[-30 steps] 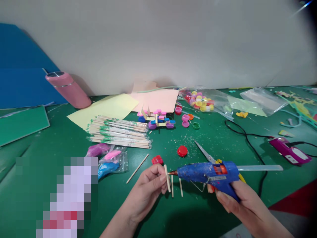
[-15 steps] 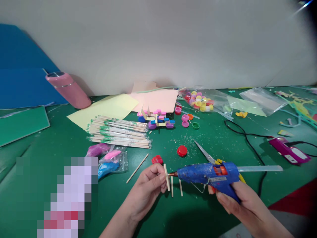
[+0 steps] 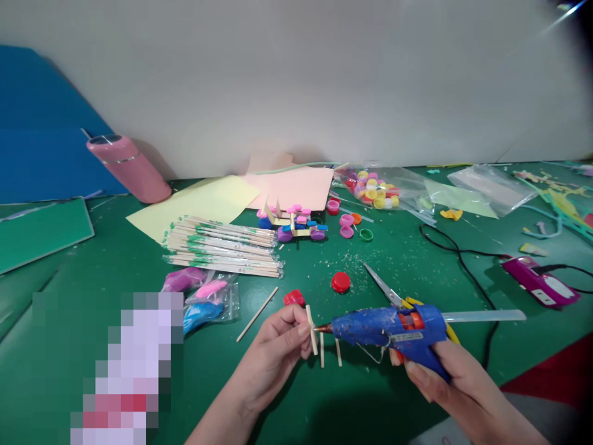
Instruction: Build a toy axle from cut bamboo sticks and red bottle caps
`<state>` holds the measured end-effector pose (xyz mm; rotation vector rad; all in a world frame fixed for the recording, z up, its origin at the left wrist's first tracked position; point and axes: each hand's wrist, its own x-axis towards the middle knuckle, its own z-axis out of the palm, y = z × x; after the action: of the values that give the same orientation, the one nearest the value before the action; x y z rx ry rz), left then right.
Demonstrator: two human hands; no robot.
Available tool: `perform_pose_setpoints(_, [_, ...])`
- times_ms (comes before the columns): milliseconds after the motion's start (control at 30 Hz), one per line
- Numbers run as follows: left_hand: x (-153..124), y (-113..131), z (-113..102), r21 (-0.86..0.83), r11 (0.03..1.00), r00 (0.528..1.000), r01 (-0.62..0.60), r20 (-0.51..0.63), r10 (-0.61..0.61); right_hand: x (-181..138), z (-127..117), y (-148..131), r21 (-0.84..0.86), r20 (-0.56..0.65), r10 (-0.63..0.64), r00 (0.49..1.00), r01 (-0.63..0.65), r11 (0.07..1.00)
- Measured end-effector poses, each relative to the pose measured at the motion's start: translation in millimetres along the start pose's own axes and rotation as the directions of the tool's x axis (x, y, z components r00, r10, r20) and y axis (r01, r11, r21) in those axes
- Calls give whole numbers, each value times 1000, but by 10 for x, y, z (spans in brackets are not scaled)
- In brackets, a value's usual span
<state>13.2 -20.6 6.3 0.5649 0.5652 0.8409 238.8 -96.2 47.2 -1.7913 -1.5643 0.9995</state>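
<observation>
My left hand (image 3: 286, 337) pinches a short wooden stick (image 3: 311, 329) that stands nearly upright. My right hand (image 3: 456, 377) is wrapped round the handle of a blue hot glue gun (image 3: 386, 327), which points left. Its copper nozzle tip meets the stick, or comes very near it, at about mid-length. A clear glue stick (image 3: 484, 316) juts from the gun's back. Below the nozzle, two short cut sticks (image 3: 322, 351) lie on the green table. Scissors (image 3: 382, 285) with yellow handles lie partly hidden behind the gun. Red bottle caps (image 3: 341, 282) rest just beyond my hands.
Wrapped chopsticks (image 3: 225, 247) and a small toy car (image 3: 299, 225) with cap wheels lie further back. Modelling clay bags (image 3: 204, 300) sit at left, near a pink flask (image 3: 130, 168). A purple power strip (image 3: 540, 282) and black cable (image 3: 458, 250) are at right.
The glue gun has shifted very slightly, its tip a touch lower against the stick. Both hands keep their grips, and the things on the table have not moved.
</observation>
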Motion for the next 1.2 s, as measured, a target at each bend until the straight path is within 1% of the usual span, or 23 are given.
perform_pose_setpoints(167, [5,3,-5,-6,1000,1000,6,-12,-6,-17,3,29,-26,-17,-25,1000,25,999])
perform_pose_setpoints(300, [3,-5,-8,-12,1000,1000,9,-25,-9,-21,15,35,9,-26,-33,999,33,999])
perform_pose_setpoints(367, [3,-7,-9,-12,1000,1000,11,-24,-12,-25,21,39,18,-34,-26,999,27,999])
perform_pose_setpoints(500, [5,0,-5,-3,1000,1000,12,-25,-12,-42,27,52,-13,-66,2,998,-3,1000])
perform_pose_setpoints(733, [3,16,11,16,1000,1000,9,-23,-8,-59,23,70,-54,-90,45,995,-50,997])
perform_pose_setpoints(900, [5,13,0,24,1000,1000,7,-26,-6,-63,22,60,-6,-61,59,996,-60,998])
perform_pose_setpoints(1067, [6,11,-4,24,1000,1000,7,-28,-6,-79,43,80,18,-46,31,998,-31,999])
perform_pose_setpoints(1200, [3,17,11,33,999,1000,-9,-25,10,-90,72,60,112,-69,56,996,-48,993])
